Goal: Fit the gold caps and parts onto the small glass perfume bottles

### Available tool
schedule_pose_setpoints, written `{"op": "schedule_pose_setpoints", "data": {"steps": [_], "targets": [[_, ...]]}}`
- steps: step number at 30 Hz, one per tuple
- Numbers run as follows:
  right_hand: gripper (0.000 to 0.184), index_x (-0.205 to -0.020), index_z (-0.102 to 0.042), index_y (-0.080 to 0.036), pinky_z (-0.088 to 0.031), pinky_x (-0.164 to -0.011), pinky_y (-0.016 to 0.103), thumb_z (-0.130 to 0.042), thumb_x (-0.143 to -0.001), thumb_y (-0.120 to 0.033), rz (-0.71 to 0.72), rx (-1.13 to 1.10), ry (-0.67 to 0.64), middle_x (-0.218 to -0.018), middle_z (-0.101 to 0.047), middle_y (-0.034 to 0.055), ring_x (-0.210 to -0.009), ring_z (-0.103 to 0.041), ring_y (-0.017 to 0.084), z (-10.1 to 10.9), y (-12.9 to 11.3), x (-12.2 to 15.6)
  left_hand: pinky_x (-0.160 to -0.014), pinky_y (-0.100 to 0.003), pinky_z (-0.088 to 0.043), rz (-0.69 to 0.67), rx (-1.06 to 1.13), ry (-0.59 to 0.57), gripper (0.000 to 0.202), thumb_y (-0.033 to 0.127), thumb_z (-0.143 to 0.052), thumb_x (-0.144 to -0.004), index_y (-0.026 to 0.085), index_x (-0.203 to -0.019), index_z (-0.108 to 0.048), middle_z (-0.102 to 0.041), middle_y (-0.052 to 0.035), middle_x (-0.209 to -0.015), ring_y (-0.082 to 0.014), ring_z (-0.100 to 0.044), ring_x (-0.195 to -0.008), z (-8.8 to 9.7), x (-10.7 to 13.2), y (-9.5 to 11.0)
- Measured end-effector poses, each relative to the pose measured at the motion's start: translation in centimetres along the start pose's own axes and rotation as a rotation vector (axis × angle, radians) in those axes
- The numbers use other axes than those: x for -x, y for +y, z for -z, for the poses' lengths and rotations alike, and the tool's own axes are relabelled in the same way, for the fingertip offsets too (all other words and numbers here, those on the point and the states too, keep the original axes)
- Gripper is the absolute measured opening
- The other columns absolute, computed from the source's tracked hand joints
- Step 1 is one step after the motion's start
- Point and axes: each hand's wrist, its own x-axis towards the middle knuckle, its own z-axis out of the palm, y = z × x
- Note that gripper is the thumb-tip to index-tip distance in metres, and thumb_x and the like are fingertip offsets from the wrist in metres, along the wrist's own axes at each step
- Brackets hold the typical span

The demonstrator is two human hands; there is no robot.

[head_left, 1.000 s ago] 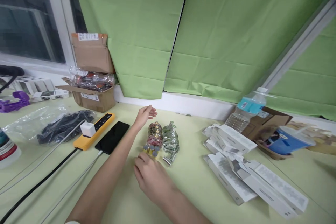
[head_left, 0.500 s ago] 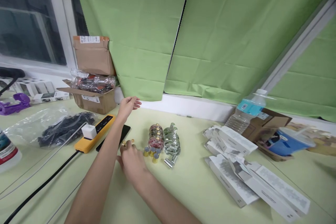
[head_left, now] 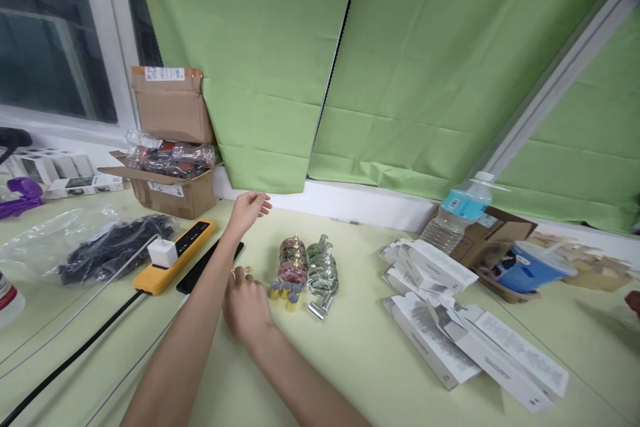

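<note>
Clock read first from the middle of the view. At twelve, the curtain (head_left: 255, 67), green, hanging beyond the worktop (head_left: 370, 353). On that worktop: at ten, the boxes (head_left: 170, 110), brown, one above the other; at four, the cartons (head_left: 430, 337), white, loosely piled; at three, the bottle (head_left: 463, 205); at eight, the strip (head_left: 155, 277), yellow, with the phone (head_left: 194, 272) just beside, partly covered by an arm.

Near nine, the left hand (head_left: 245, 213), fingers loosely parted and bent, nothing visible in them. Near seven, the right hand (head_left: 249, 310), back upward, fingers curled down with tips mostly hidden; gripping something or not, impossible to say.

Clock now read from the right hand. Toward two, side by side, the green stack (head_left: 323, 273) and the red stack (head_left: 293, 275). Between two and three, the gold tubes (head_left: 291, 303), in front of the red stack; at three, the silver tubes (head_left: 316, 310). At twelve, close by the fingertips, the gold beads (head_left: 249, 269).

Step in hand, probably: handling the beads, apart from stacks and tubes. Calls next, presumably, for a light pinch and a steady wrist, given round shapes apt to roll
</note>
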Motion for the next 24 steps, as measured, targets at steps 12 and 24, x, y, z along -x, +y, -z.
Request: {"op": "schedule_pose_setpoints", "data": {"steps": [12,24], "targets": [[0.015,-0.104,-0.058,-0.019,-0.055,-0.066,0.031,-0.045,-0.097,-0.018,-0.007,-0.059,0.011,-0.098,-0.062,0.0081,-0.092,-0.065,0.024,-0.2,0.5,-0.6,-0.062,-0.028,-0.05,-0.026,-0.05,-0.03,0.03,0.042,-0.056,-0.082,0.014,-0.086,-0.068,-0.073,-0.0108,-0.081,-0.0172,-0.067,-0.066,-0.4,0.7,1.3],[0.018,-0.106,-0.058,-0.019,-0.054,-0.068,0.03,-0.044,-0.097,-0.017,0.005,-0.104,0.016,-0.105,-0.06,0.0089,-0.093,-0.063,0.023,-0.4,0.7,-0.6,-0.06,-0.026,-0.049,-0.047,-0.082,-0.035,0.029,0.04,-0.056,-0.081,0.014,-0.085,-0.068,-0.073,-0.0095,-0.079,-0.0161,-0.066,-0.064,-0.4,0.6,0.8]]}}
